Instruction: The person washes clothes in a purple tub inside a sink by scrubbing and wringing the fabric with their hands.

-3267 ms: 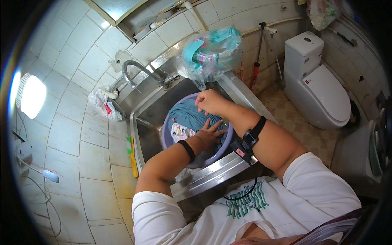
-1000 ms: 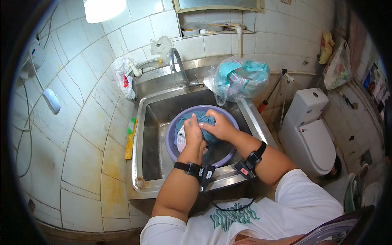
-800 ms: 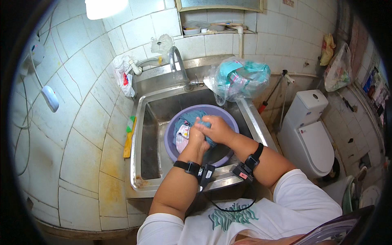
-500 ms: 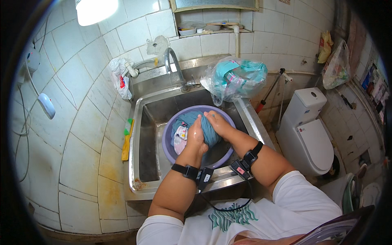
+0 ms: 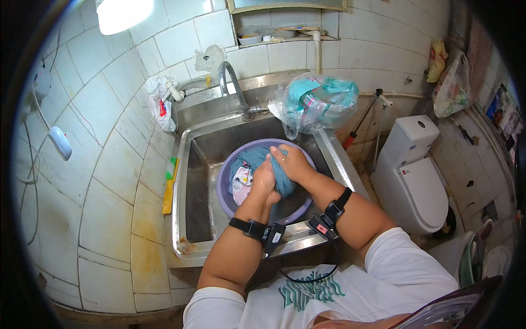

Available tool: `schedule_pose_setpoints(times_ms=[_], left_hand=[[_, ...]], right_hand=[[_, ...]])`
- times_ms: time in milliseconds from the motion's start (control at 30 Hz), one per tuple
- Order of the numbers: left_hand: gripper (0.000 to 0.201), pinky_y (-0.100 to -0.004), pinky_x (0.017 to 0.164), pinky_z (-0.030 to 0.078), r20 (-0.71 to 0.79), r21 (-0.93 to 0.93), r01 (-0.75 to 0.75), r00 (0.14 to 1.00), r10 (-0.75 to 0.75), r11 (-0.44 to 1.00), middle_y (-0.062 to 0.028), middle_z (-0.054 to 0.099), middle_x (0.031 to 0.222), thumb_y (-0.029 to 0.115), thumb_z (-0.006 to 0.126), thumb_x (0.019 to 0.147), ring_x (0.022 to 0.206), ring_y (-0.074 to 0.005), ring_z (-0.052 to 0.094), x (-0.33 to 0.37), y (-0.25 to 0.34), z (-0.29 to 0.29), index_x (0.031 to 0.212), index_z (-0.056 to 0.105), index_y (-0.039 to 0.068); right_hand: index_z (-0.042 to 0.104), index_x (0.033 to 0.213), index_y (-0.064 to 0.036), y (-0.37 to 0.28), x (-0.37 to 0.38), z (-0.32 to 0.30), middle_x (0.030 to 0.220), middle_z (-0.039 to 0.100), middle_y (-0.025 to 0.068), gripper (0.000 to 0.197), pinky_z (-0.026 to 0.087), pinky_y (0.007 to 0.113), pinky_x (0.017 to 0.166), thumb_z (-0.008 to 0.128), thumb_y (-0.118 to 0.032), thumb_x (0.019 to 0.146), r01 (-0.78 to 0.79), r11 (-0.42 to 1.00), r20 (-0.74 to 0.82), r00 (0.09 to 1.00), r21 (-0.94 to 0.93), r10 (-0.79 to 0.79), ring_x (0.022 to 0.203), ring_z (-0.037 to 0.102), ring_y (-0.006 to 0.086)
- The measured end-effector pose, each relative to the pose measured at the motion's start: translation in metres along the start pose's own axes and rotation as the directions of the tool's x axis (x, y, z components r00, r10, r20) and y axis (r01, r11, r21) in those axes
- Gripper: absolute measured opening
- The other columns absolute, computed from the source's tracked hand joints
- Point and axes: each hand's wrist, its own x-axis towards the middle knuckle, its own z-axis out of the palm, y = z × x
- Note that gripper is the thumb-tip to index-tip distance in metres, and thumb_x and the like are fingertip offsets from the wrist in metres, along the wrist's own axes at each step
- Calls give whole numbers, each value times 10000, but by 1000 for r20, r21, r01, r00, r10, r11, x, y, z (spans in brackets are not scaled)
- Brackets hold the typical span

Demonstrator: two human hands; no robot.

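A purple basin (image 5: 221,193) sits in the steel sink (image 5: 197,219), with wet blue-grey cloth (image 5: 281,181) bunched inside it. My left hand (image 5: 263,180) is closed on the left side of the bunch, its thumb side up and some suds or water on the skin. From the right, my right hand (image 5: 296,163) grips the same cloth, its fingertips close to the left hand's. The fingers' undersides are hidden in the folds. Beside my left hand lies a white and pink printed piece of cloth (image 5: 241,186), untouched by the right hand.
A curved faucet (image 5: 233,85) rises behind the basin. On the sink's right back corner rests a clear bag with teal items (image 5: 320,104). A yellow-handled tool (image 5: 168,194) leans at the left rim. A toilet (image 5: 419,181) stands to the right.
My right hand has shifted slightly on the cloth, its fingers now more bent and nearer the left hand. The left hand stays almost in place.
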Motion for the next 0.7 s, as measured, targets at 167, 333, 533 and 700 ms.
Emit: schedule_pose_setpoints(times_ms=[167, 333, 533, 700], left_hand=[[439, -466, 841, 519, 17, 42, -29, 999, 28, 999, -136, 641, 1089, 425, 421, 988, 961, -302, 647, 4, 2, -8, 1162, 553, 44], [502, -464, 810, 525, -13, -113, -82, 997, 81, 990, -177, 615, 1038, 467, 418, 980, 951, -318, 628, -1, 12, -23, 1201, 469, 20], [444, -417, 775, 532, 145, -188, 26, 989, 1, 982, -141, 624, 996, 433, 400, 995, 869, -281, 640, 17, -7, -25, 1107, 552, 31], [438, -453, 831, 524, 11, 104, -38, 999, 37, 994, -139, 642, 1048, 406, 392, 1004, 932, -275, 645, 13, -9, -7, 1116, 561, 18]], right_hand=[[526, 750, 3, 11, -2, 7, 672, 505, 211, 365, 406, 395, 591, 565, -307, 938, 50, 999, -16, 999, -9, -50, 598, 468, 313], [609, 787, -24, -46, -25, -1, 695, 567, 239, 338, 449, 455, 609, 609, -355, 859, 264, 964, 137, 955, 26, -265, 668, 565, 423], [581, 750, -11, -36, -16, 1, 724, 561, 262, 358, 438, 457, 610, 585, -341, 890, 104, 994, 33, 994, -12, -104, 665, 540, 441], [545, 869, -24, 18, 1, 1, 776, 575, 259, 221, 439, 463, 636, 548, -238, 923, 92, 996, -102, 990, -6, -92, 739, 551, 446]])
